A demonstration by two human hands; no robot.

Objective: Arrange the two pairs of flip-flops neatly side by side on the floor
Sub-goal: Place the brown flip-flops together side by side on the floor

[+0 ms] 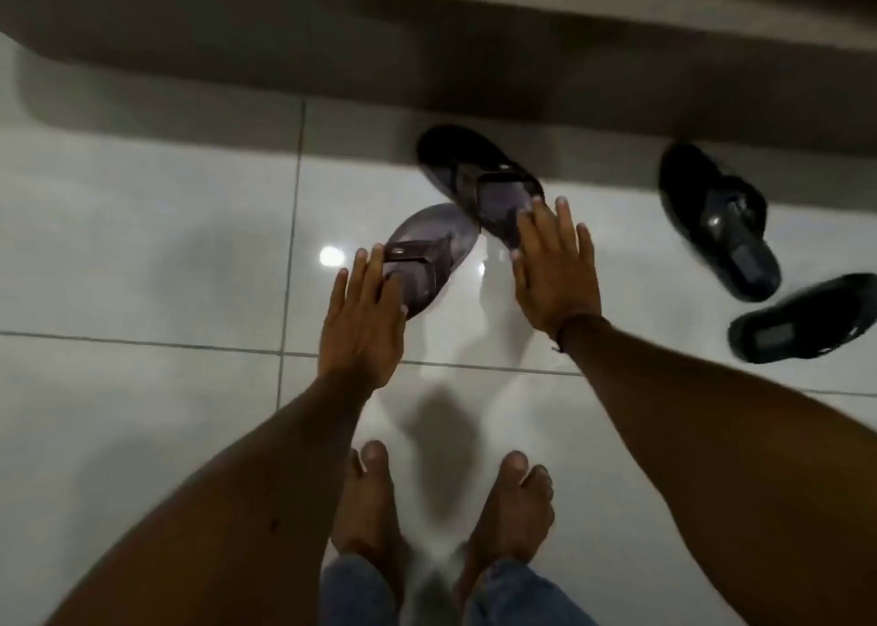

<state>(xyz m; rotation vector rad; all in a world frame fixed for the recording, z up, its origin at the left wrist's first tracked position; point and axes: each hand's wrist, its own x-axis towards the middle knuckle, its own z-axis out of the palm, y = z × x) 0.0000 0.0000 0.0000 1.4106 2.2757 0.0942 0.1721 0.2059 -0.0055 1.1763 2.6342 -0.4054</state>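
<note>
Mid-frame, my open left hand (pixel 363 326) and open right hand (pixel 555 265) each cover a brown flip-flop (pixel 429 241), ready to square the skewed pair.

Glossy white tiled floor (pixel 142 246) beneath your hands, brown flip-flops (pixel 484 174) under them, black flip-flops (pixel 726 227) rightward, your bare feet (pixel 365 507) nearer.
</note>
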